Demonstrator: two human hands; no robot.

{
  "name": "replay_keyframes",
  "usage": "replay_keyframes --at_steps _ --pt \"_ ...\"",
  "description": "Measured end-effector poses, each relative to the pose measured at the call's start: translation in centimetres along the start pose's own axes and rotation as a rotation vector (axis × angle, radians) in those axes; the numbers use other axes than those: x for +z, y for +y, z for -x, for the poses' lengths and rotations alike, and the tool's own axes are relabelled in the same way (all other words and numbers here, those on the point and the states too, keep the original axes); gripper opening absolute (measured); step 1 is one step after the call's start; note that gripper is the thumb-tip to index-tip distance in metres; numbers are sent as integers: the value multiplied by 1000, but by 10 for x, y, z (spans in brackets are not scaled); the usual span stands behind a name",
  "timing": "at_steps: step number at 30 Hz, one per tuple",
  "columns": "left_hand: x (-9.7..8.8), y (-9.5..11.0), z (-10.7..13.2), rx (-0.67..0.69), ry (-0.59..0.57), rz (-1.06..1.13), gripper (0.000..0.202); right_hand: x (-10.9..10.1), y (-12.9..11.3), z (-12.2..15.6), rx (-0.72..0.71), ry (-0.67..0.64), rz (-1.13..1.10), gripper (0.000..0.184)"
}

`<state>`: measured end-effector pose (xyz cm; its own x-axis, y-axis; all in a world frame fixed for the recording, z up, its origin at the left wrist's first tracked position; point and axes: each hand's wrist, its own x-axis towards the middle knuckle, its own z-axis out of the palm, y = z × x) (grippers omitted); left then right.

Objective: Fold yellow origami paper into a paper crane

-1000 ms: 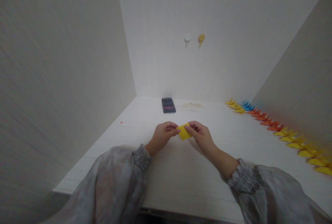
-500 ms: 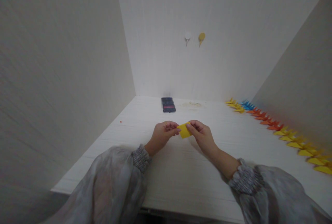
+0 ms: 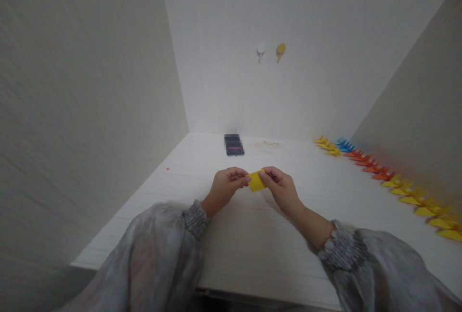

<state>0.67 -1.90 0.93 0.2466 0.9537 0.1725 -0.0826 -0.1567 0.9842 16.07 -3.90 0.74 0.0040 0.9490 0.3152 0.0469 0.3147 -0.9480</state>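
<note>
A small piece of yellow paper [image 3: 256, 182] is held up between my two hands, a little above the white table [image 3: 238, 249]. My left hand [image 3: 227, 188] pinches its left corner between thumb and fingers. On the other side, my right hand [image 3: 283, 189] grips the right edge, thumb on the near face. The fingers behind the paper are partly hidden. Whether the sheet is folded in layers is too small to tell.
Folded paper cranes in yellow [image 3: 411, 194], orange [image 3: 371, 165] and blue [image 3: 344, 145] line the table's right side. A phone [image 3: 234, 145] lies near the back wall, where a white hook [image 3: 260, 50] and a yellow hook [image 3: 280, 50] hang. An orange scrap [image 3: 168, 169] lies at left.
Almost nothing differs. Both hands keep the yellow paper in the same place, and the view has shifted very slightly.
</note>
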Motion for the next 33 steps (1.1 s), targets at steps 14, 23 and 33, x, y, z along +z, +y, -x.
replay_keyframes --at_steps 14,23,33 --pt "0 3 0 -45 -6 52 21 -2 4 0 -75 18 96 19" --pt "0 3 0 -42 -13 45 21 -2 4 1 -94 38 108 18" --pt "1 5 1 -43 -34 115 20 -2 4 1 -84 39 76 18"
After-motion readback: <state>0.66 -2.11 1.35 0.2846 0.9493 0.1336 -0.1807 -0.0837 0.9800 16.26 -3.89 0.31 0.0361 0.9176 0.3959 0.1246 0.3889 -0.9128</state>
